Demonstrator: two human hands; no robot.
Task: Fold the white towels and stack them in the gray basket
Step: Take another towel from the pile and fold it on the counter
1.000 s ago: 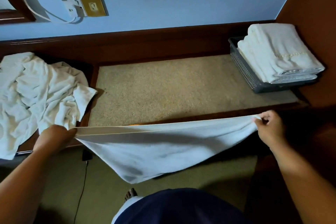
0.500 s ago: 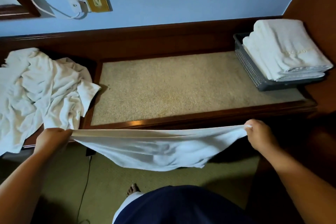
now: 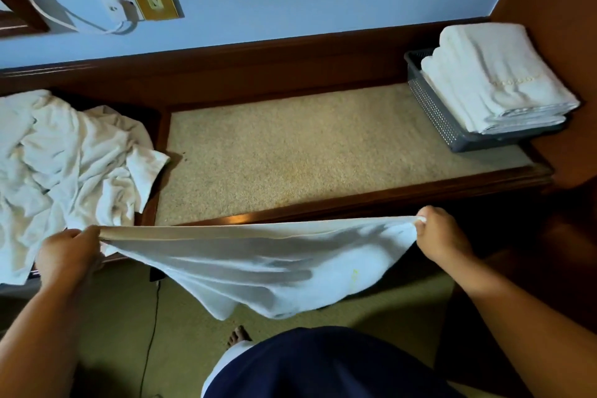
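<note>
"White towel (image 3: 258, 265): placement relative to the counter (image 3: 290, 155)?"

"Stretched just in front of the counter's near edge, long axis parallel to it, middle sagging. One top corner is pinched by the left hand (image 3: 68, 252), the other by the right hand (image 3: 442, 236); arms are spread wide."

"Gray basket (image 3: 429, 107)?"

"Noted at the counter's right end, nearer the right hand."

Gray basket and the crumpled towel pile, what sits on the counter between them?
Nothing: the head view shows bare beige counter from the crumpled towel pile to the gray basket.
</note>
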